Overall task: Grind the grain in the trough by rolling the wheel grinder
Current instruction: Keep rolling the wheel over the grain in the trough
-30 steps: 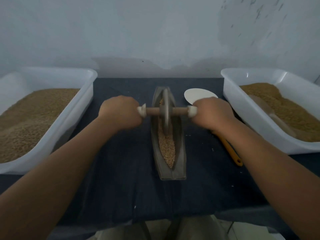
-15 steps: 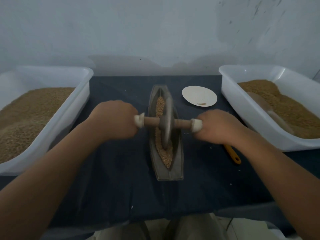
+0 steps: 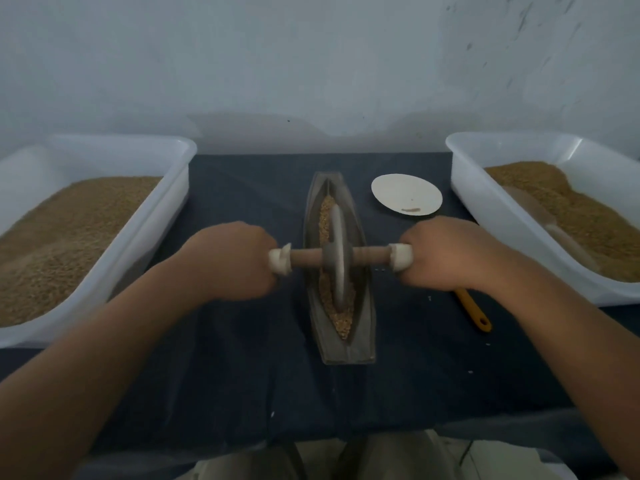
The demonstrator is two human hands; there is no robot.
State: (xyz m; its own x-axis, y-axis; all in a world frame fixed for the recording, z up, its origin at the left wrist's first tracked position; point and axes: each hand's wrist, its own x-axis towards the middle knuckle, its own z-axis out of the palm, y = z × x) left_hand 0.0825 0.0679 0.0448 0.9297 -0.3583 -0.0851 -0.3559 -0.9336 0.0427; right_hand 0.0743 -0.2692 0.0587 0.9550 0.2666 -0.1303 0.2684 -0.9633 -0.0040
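The trough [image 3: 346, 351] lies lengthwise on the dark cloth [image 3: 242, 358], with its pointed end away from you and its blunt end toward you. The grain [image 3: 343, 320] sits in its groove as a narrow strip, showing both beyond the wheel and on your side of it.

The wheel grinder [image 3: 336, 258] stands upright on edge in that groove, at about the middle of the trough. Its wooden axle reaches out over both trough rims. Your left hand [image 3: 232, 259] is curled in a fist round the axle's end to the left of the trough, and a white cap shows where the axle leaves the fist. Your right hand [image 3: 446, 252] grips the other end to the right of the trough in the same way, with a white cap against it too.

Right of the trough, level with its far end, a pale round plate [image 3: 405, 197] lies flat on the cloth. Right of the trough's near half, a yellow handle [image 3: 474, 310] pokes out from under your right wrist, and the rest of that tool is hidden.

Well to the left of the trough stands a white tub [image 3: 152, 216] heaped with brown kernels. Well to the right, a second white tub [image 3: 485, 216] holds the same, with a scoop [image 3: 530, 209] half-buried in it.
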